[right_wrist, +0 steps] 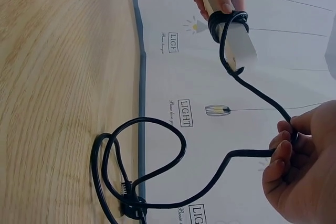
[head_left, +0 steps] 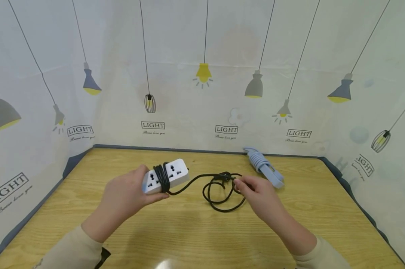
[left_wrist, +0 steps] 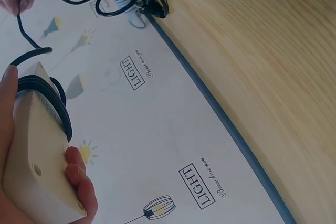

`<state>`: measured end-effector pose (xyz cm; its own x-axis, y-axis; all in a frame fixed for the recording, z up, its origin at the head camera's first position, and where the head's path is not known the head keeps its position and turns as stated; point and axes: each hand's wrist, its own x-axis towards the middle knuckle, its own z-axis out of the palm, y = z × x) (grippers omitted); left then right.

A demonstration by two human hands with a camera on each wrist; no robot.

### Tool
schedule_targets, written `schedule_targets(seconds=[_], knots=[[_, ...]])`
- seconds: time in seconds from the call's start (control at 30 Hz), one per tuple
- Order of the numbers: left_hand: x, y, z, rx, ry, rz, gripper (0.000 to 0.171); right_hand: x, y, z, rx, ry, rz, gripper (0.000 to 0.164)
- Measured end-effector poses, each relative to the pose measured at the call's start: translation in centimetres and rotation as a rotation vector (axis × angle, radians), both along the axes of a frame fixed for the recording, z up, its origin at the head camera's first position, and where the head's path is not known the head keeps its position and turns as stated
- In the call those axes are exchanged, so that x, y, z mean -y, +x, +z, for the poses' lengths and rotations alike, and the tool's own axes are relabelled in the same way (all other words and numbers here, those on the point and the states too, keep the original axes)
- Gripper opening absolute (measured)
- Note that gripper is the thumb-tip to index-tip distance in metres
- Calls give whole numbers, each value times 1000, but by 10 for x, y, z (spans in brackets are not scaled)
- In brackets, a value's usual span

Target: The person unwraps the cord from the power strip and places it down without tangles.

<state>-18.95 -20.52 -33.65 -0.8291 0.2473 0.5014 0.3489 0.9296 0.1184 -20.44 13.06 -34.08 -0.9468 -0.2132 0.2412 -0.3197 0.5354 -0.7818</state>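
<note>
Lamp-printed sheeting backs a wood-grain table; the left hand grips a power strip, the right hand pinches its cord.

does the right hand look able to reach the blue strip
Probably yes: the blue strip lies just beyond the right hand, nothing visibly between, but that hand may need to release the black cord.
</note>
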Motion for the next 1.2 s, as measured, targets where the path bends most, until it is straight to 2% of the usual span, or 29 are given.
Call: schedule_targets(seconds=[0.3, 0.53, 0.77, 1.0, 1.2], knots=[[5, -1, -4, -18, -27, 23, 63, -12, -2, -1, -13, -39, -24, 24], [8, -2, -8, -90, -67, -1, 63, -15, -2, 1, -46, -89, -63, 26], [9, 1, -9, -103, -112, -10, 64, -18, -10, 0, -106, -164, -84, 28], [8, 2, -9, -91, -149, -40, 64, -20, -15, 2, -49, -201, -138, 33], [7, 1, -10, -103, -179, -64, 66, -22, -21, 5, -59, -177, -180, 36]])
